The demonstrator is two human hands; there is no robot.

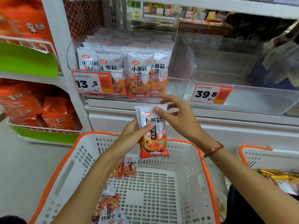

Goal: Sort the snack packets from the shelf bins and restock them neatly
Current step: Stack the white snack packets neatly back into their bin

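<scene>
On the far left we see shiny orange boxes on wire racks with smooth green card fronts. Next comes a clear plastic bin on the white shelf. Flat white-and-orange snack packets stand upright in it, packed close in rows. An orange price tag sticks to its front.

Below the bin, our left hand curls round a small stack of packets, thumb across the front. Our right hand pinches the top edge of that stack with thumb and fingers. A red string goes round the right wrist.

Under both hands sits a white plastic basket full of little holes, with an orange rim. More loose packets lie in it on the left side.

To the right, a second clear bin carries another price tag. Lower right, another basket holds crinkly gold wrappers.
</scene>
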